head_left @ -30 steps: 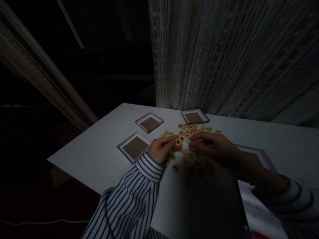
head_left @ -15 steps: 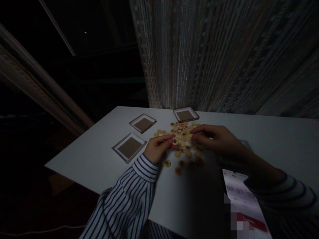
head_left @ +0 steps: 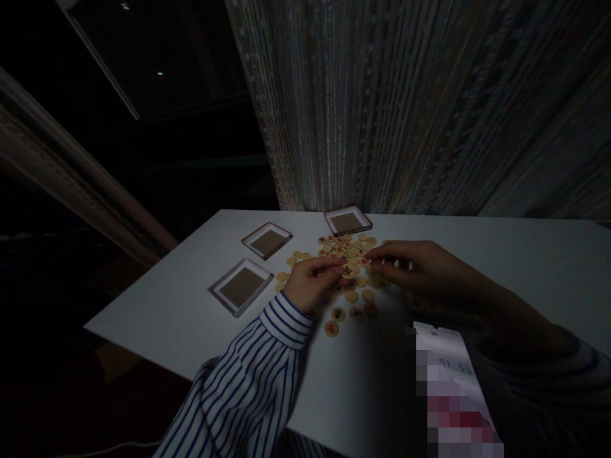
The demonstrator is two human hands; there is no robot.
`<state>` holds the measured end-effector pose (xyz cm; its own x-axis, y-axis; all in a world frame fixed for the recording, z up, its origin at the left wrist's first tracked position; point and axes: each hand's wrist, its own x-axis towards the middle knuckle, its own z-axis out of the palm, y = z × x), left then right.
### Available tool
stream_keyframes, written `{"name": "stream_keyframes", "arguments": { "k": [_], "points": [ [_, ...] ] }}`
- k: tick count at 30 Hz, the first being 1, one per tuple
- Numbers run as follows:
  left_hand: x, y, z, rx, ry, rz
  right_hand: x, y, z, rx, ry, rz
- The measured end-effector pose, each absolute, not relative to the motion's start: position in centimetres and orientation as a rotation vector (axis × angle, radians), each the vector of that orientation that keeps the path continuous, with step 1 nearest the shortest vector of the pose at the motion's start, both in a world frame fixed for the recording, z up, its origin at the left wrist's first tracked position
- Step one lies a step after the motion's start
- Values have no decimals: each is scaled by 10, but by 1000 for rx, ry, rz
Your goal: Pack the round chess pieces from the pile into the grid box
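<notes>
My left hand (head_left: 312, 280) pinches a round wooden Chinese chess piece (head_left: 348, 271) between thumb and fingers, its black character facing me. To its right, my right hand (head_left: 410, 264) reaches over the pile, thumb and forefinger closed at the edge of a piece with a red mark (head_left: 365, 261). Loose Chinese chess pieces (head_left: 352, 296) lie around and under both hands, some showing red or black characters, others blank side up. A red-marked piece (head_left: 331, 329) lies nearest me. My left hand hides part of the pile.
Three shallow open box parts stand on the white table (head_left: 157, 299): a pale-rimmed one (head_left: 214, 291), a brown-rimmed one (head_left: 244, 242) and another at the back (head_left: 367, 226). A lit phone (head_left: 449, 346) showing a timer is by my right forearm. A string curtain (head_left: 334, 127) hangs behind.
My left hand has moved slightly right with its piece, closer to my right hand. A red mark now shows at my right fingertips, where a blank piece was. The view has shifted slightly.
</notes>
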<state>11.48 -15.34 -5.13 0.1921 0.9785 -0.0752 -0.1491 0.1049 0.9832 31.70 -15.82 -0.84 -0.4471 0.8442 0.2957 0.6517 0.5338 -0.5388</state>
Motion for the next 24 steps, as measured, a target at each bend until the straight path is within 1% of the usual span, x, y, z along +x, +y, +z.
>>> {"name": "stream_keyframes", "arguments": {
  "k": [9, 24],
  "points": [
    [139, -152, -37, 1097, 991, 1094, 326, -165, 3, -1208, -2416, 332],
    [173, -149, -26, 1069, 985, 1123, 339, -163, 5, -1306, -2438, 146]
  ]
}}
